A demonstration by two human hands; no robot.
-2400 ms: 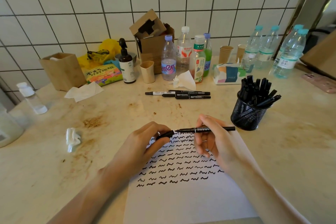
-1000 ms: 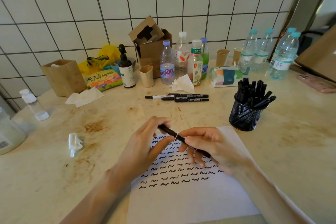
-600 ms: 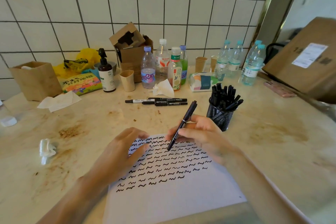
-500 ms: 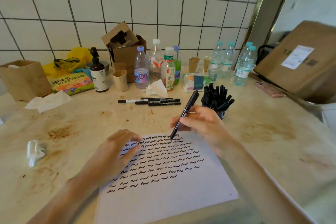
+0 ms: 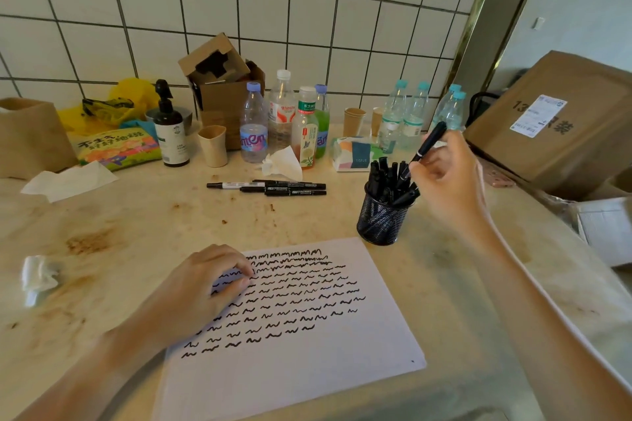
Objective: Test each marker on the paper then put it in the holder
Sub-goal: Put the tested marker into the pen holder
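Your right hand [image 5: 444,178] has lifted the marker [image 5: 425,150] off the paper [image 5: 342,369], its grip pinched tight round it, right above the holder [image 5: 381,225], so it drops in next, while your left hand [image 5: 205,287] rests on the paper.

A dark pump bottle [image 5: 170,133] is seen at ten o'clock, beside a beige cup [image 5: 213,145]. An open cardboard box [image 5: 224,87] is set at twelve, with drink bottles [image 5: 286,121] in front. A crumpled tissue [image 5: 37,278] lies at nine o'clock.
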